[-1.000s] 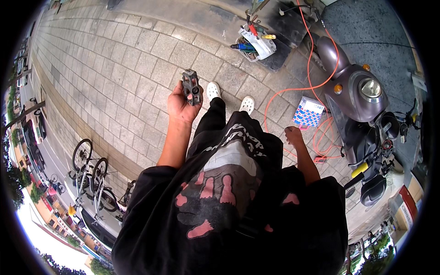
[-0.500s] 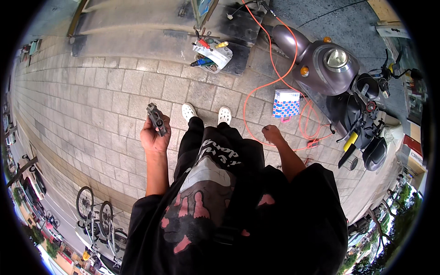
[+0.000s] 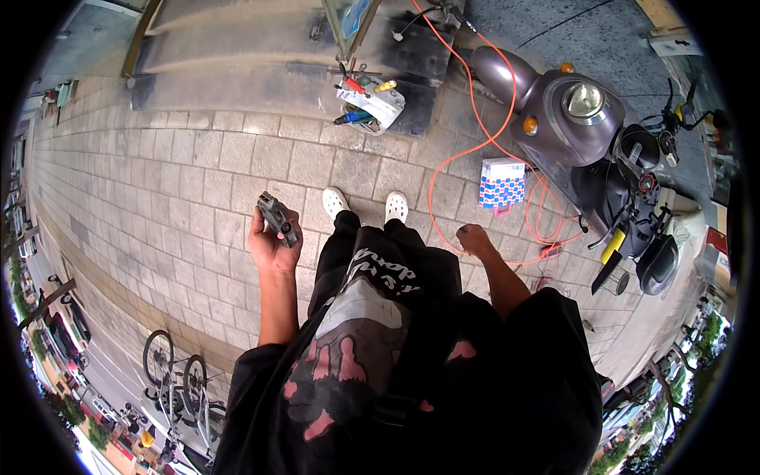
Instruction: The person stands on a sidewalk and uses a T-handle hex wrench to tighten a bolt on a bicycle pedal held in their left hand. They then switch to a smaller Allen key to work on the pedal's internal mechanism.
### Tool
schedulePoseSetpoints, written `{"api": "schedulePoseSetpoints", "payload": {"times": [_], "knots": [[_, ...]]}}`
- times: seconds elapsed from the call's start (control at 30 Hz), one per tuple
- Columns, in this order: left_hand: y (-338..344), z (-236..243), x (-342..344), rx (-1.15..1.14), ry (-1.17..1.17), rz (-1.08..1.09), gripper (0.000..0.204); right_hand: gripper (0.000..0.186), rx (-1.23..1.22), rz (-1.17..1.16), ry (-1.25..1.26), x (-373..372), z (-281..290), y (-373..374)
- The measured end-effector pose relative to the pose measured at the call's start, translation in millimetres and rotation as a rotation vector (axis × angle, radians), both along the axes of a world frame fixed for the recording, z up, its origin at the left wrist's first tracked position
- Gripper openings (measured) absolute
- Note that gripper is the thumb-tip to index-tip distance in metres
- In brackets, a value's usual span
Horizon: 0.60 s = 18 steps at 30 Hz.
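Observation:
My left hand (image 3: 274, 253) is raised over the paving, palm up, with its fingers closed around a dark grey metal brake caliper (image 3: 278, 219). The caliper sits slantwise across the fingers, and part of it is hidden by them. On the other side of my body, my right hand (image 3: 473, 240) is held low with its fingers curled in. Whatever may be inside those fingers is hidden. Nearest to that hand are an orange hose (image 3: 432, 207) looping over the ground and a blue, red and white checked box (image 3: 502, 188) with a pink handle.
A grey scooter (image 3: 574, 115) stands at the right. Ahead, by a step, is a white tray (image 3: 389, 112) of hand tools. The hose runs between scooter and box. Bicycles (image 3: 184, 380) stand far left behind me. White clogs (image 3: 397, 207) are on my feet.
The caliper has turned a little in my left hand, showing more of its broad side. My right hand remains curled. The whole view has shifted slightly.

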<state>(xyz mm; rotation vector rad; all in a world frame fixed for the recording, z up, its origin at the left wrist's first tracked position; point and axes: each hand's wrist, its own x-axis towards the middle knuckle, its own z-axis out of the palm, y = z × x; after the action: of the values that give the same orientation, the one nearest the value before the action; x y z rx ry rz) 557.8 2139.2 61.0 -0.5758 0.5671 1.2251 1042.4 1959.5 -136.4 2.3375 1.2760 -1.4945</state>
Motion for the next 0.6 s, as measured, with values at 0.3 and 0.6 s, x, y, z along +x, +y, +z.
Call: {"api": "schedulePoseSetpoints", "payload": {"times": [0.3,0.6], "knots": [[-7.6,4.1,-20.5,0.144,0.046,0.032,0.026,0.034,-0.077,-0.032,0.018,-21.7,11.4,44.1],[0.9,22.8,-52.7,0.048,0.145,0.089,0.034,0.034,-0.029,0.065,0.005,-58.0,-15.6,116.3]]}}
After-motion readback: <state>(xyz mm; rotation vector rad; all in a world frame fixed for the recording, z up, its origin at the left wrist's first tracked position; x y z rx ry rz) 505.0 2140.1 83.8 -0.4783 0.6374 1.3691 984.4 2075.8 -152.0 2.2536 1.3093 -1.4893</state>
